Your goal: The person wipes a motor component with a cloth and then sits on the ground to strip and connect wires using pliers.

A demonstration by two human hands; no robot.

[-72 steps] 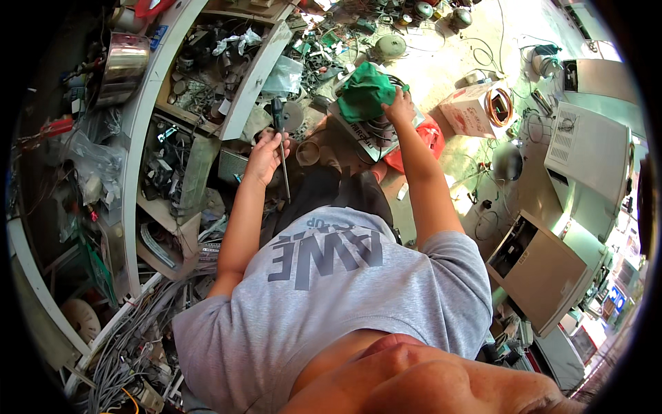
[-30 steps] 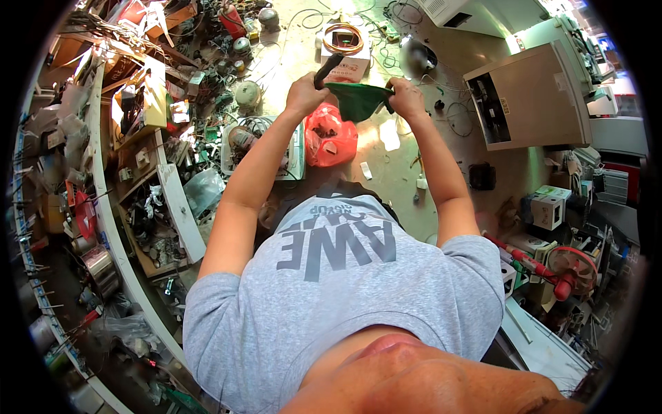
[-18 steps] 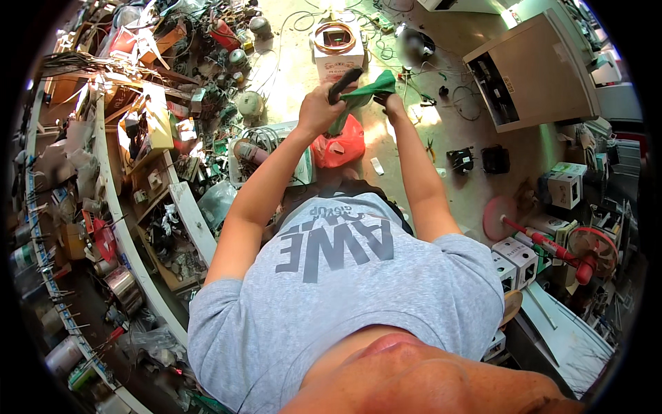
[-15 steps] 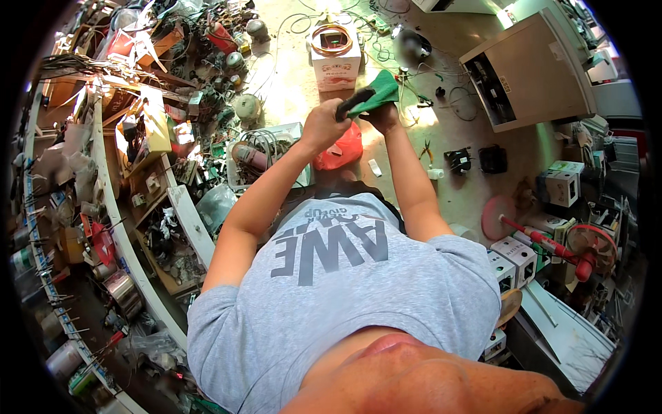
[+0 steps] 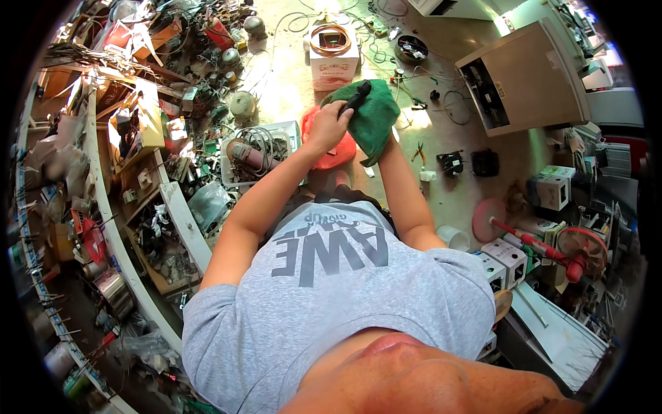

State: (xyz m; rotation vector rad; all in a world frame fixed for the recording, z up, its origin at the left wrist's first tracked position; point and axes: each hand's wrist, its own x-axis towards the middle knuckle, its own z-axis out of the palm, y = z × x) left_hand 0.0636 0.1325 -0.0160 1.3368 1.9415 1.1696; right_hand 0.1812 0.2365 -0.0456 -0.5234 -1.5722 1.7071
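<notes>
My left hand [image 5: 329, 127] is closed around a black, rod-shaped tool [image 5: 358, 97] with a thicker far end; I cannot make out its exact kind. Behind and under the tool a green cloth [image 5: 376, 123] is spread, its lower corner hanging toward me. The cloth drapes over my right hand and hides its fingers; the right forearm [image 5: 398, 174] runs up beneath it, holding the cloth in the air. Just below my left hand is a red plastic bag [image 5: 335, 156] on the floor.
A carton [image 5: 334, 71] carrying a coil of copper-coloured wire [image 5: 329, 51] stands ahead. Left of me are a plastic bin [image 5: 238, 181] with a hose and heaped scrap parts. Pliers [image 5: 418, 152], black parts [image 5: 450, 163] and a large beige cabinet [image 5: 527, 77] lie to the right.
The green cloth has gone from bunched to spread out, hanging lower and covering my right hand. My left hand and the black tool have shifted, the tool now lying across the cloth's face.
</notes>
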